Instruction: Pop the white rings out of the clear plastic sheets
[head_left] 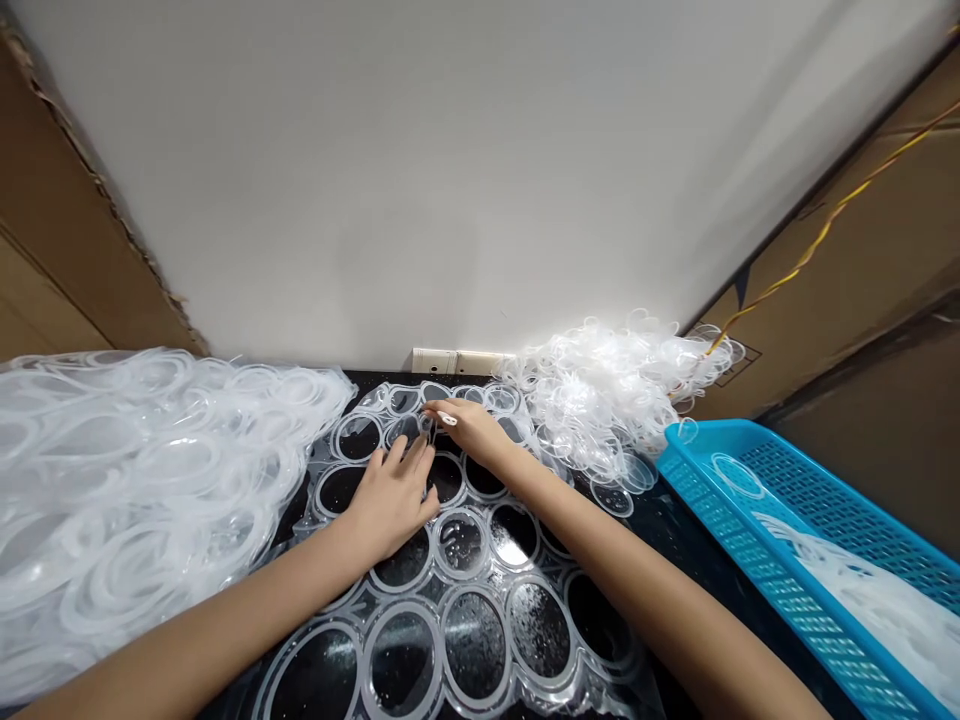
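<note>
A transparent plastic sheet (465,610) punched with rows of round holes lies flat on a black speckled countertop (675,540), and the dark surface shows through the holes. My left hand (394,495) rests on the sheet with its fingers spread and holds nothing. My right hand (465,428) is just beyond it, its fingertips pinched on a thin ring of the plastic near the far end of the sheet. The exact grip is partly hidden by the fingers.
A large stack of transparent ring-cut sheets (142,480) fills the left side. A tangled heap of white plastic strips (615,390) lies at the back right. A blue mesh tray (795,550) holding similar plastic sits at the right. Behind stand a white wall (375,180), a wall socket plate (457,362) and cardboard panels.
</note>
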